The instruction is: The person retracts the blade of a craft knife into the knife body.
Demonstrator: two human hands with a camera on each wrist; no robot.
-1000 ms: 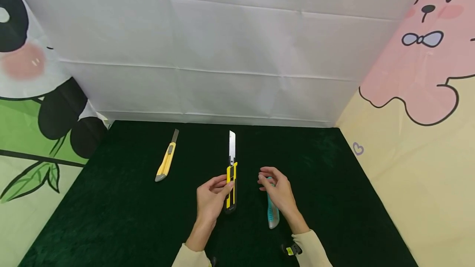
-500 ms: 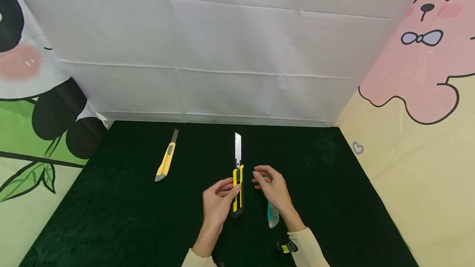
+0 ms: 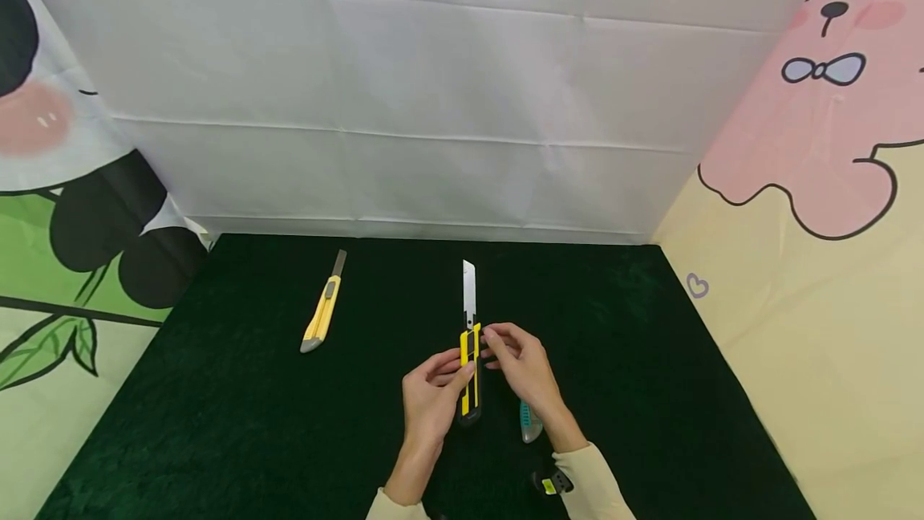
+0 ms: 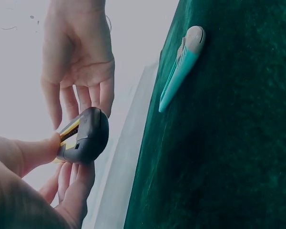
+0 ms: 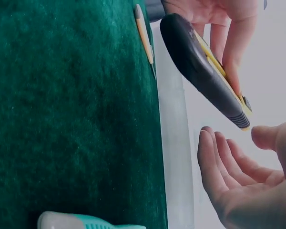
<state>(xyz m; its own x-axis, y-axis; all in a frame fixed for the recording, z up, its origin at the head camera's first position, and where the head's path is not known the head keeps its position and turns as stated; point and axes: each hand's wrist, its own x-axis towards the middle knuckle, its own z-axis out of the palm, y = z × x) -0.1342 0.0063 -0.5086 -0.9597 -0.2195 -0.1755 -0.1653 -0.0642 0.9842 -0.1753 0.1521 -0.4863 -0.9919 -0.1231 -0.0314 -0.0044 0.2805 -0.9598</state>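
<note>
Between thumb and fingers, my left hand (image 3: 429, 401) grips a black and yellow utility knife (image 3: 470, 375), its long blade (image 3: 469, 287) extended and pointing away from me. My right hand (image 3: 525, 363) is just to the right of the knife, its fingertips close to the upper handle. In the right wrist view a small gap shows between those fingers (image 5: 209, 162) and the knife handle (image 5: 195, 62). A teal and grey utility knife (image 3: 530, 424) lies under my right forearm, partly hidden; the left wrist view shows more of this teal knife (image 4: 181, 67).
A yellow utility knife (image 3: 322, 311) with its blade out lies on the dark green cloth (image 3: 216, 392) at the left. A white curtain (image 3: 433, 103) stands behind the table, with printed cartoon panels at both sides.
My left hand has carried the black and yellow knife to the right. My right hand has shifted left until its fingertips are close beside the handle. The yellow knife stays put.
</note>
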